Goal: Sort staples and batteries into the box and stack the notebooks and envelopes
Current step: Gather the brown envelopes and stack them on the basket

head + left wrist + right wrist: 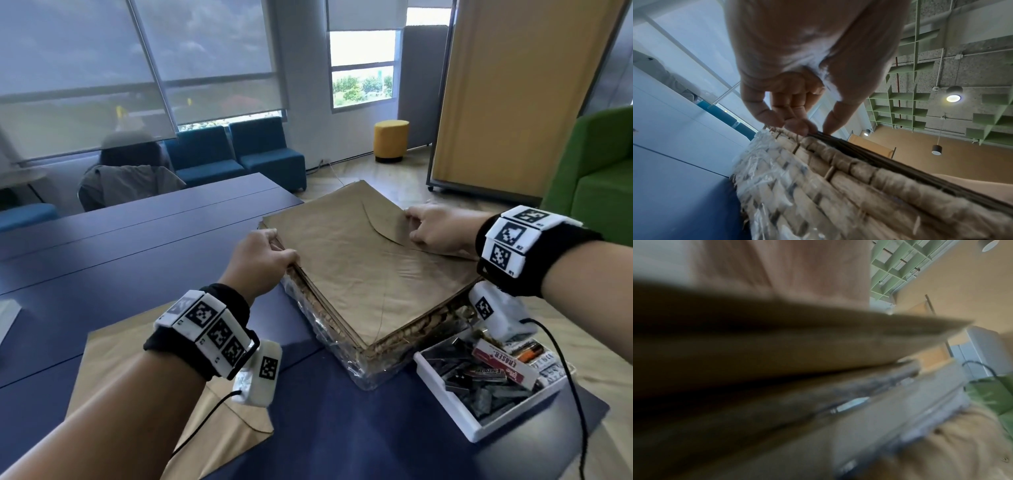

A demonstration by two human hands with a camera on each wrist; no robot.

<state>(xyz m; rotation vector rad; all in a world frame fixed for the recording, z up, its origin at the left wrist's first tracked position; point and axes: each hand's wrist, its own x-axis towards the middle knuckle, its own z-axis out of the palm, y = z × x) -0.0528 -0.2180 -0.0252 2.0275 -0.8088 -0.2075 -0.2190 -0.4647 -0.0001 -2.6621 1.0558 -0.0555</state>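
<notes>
A stack of brown envelopes [359, 274] lies on top of woven-covered notebooks [404, 346] wrapped in clear plastic, on the blue table [120, 260]. My left hand [281, 255] pinches the stack's left corner, thumb on top; the left wrist view shows that hand [813, 129] with its fingertips on the envelope edges above the notebooks [849, 186]. My right hand [416, 226] grips the stack's right edge near the flap. The envelopes [818, 340] fill the blurred right wrist view. A white box [442, 387] at the right front holds staples [486, 394] and batteries [529, 353].
One loose brown envelope [130, 370] lies flat on the table under my left forearm. A red-and-white eraser packet [500, 365] sits in the box. Blue seats [239, 154], a yellow stool [390, 140] and a green armchair [596, 185] stand beyond the table.
</notes>
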